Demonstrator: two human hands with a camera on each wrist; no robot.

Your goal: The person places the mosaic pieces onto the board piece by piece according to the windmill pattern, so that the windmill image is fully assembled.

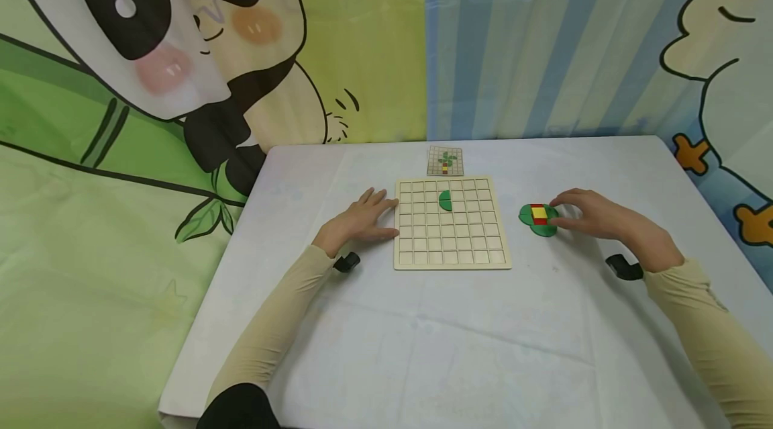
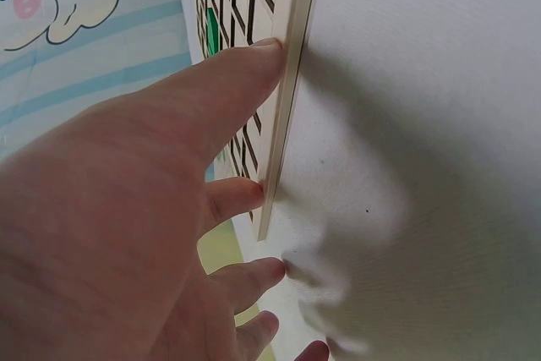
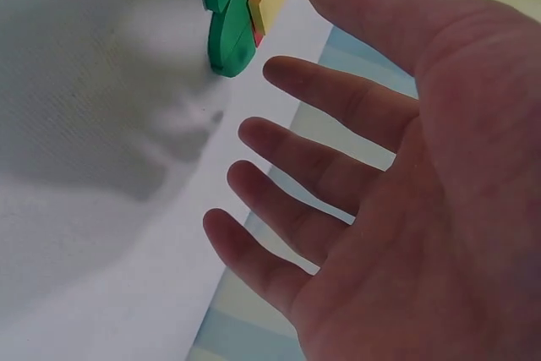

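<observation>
My left hand (image 1: 361, 219), fingers spread, rests at the left edge of a pale wooden grid board (image 1: 453, 258), with thumb and index fingertip on its rim in the left wrist view. Two green quarter-round pieces (image 1: 445, 201) form a half circle in the board's upper part. To the right lies a small cluster of green rounded pieces (image 1: 544, 231), with red pieces and a yellow square piece (image 1: 539, 213) on top. Beside that cluster is my right hand (image 1: 604, 217), thumb and index finger apart at its right side. In the right wrist view nothing lies between its fingers.
Behind the board lies a small pattern card (image 1: 445, 161) showing a green flower shape on a grid. A white cloth covers the table (image 1: 459, 348). Cartoon-printed curtains (image 1: 362, 46) hang close behind and at the left side.
</observation>
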